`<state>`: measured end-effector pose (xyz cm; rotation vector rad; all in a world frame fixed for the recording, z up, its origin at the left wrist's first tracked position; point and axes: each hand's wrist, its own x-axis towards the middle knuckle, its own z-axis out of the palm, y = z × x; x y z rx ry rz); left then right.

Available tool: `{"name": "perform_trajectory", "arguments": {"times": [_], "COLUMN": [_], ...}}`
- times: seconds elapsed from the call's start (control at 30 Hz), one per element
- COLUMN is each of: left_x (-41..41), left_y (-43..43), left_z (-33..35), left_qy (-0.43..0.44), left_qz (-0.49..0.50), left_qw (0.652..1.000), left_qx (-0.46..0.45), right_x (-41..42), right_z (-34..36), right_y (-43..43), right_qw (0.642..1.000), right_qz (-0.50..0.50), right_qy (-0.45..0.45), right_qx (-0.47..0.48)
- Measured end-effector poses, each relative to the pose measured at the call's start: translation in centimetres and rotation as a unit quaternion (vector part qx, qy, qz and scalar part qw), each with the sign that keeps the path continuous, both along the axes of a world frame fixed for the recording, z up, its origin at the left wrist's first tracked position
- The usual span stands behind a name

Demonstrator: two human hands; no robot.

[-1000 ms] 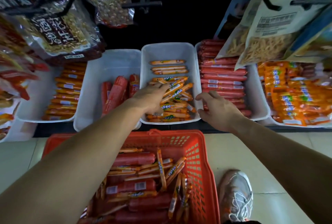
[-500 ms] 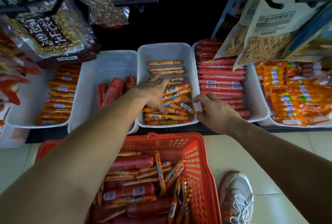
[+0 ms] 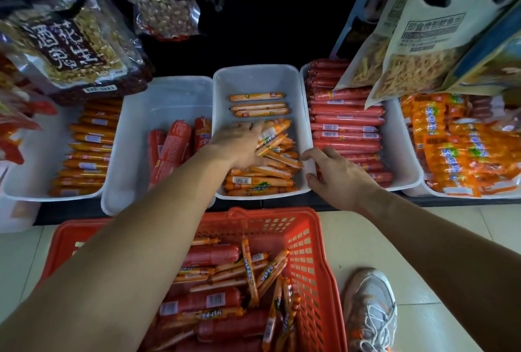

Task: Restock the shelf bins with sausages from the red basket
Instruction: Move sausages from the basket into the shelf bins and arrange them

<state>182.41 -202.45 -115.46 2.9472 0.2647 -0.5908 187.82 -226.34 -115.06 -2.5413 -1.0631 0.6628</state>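
The red basket (image 3: 318, 267) stands on the floor below the shelf, holding thin orange sausages (image 3: 251, 270) and thick red sausages (image 3: 211, 255). Above it sits the middle white bin (image 3: 253, 78), its near half piled with thin orange sausages (image 3: 262, 179). My left hand (image 3: 239, 143) lies on that pile with fingers stretched forward, holding nothing. My right hand (image 3: 335, 174) grips the bin's right rim, thumb and fingers curled around the edge.
A white bin with a few thick red sausages (image 3: 169, 148) sits to the left, a bin of orange sausages (image 3: 84, 154) farther left, and a bin of long red sausages (image 3: 346, 126) to the right. Snack bags (image 3: 417, 50) hang overhead. A shoe (image 3: 372, 306) stands beside the basket.
My left hand let go of a bunch of thin orange sausages into the middle bin and now lies flat on the pile. My right hand closed on the bin's right rim.
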Motion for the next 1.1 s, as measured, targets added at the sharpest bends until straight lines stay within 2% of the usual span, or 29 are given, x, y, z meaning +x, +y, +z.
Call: {"name": "perform_trajectory", "arguments": {"times": [0.13, 0.27, 0.53, 0.73, 0.8, 0.93, 1.03, 1.1], "left_x": [-0.5, -1.6, 0.1, -1.5, -1.0, -0.6, -1.5, -1.5], "left_y": [0.6, 0.1, 0.6, 1.7, 2.0, 0.0, -0.8, -0.7], "left_z": [0.4, -1.2, -1.8, -0.8, -0.7, -1.9, -3.0, -3.1], "left_qy": [0.027, 0.073, -0.025, 0.020, 0.018, 0.058, -0.010, -0.051], "left_qz": [-0.022, -0.068, -0.003, -0.091, -0.071, -0.001, 0.026, 0.039], "left_qw": [0.998, 0.995, 0.998, 0.995, 0.995, 0.997, 0.998, 0.998], "left_qx": [-0.045, 0.001, 0.064, -0.032, -0.061, -0.060, -0.060, -0.027], "right_x": [0.0, -0.1, 0.1, 0.0, -0.1, -0.2, -0.3, -0.5], "right_z": [0.2, -0.4, 0.1, 0.5, 0.6, 0.6, 0.8, 1.1], "right_y": [0.1, 0.0, 0.2, 0.3, 0.5, 0.7, 0.8, 0.9], "right_qw": [1.000, 1.000, 1.000, 0.999, 0.999, 0.999, 0.998, 0.997], "right_qz": [-0.004, 0.002, -0.004, -0.004, -0.002, 0.000, 0.002, 0.009], "right_qy": [0.003, 0.012, 0.017, 0.020, 0.016, 0.007, -0.001, -0.017], "right_qx": [-0.010, -0.022, -0.023, -0.032, -0.036, -0.052, -0.058, -0.071]}}
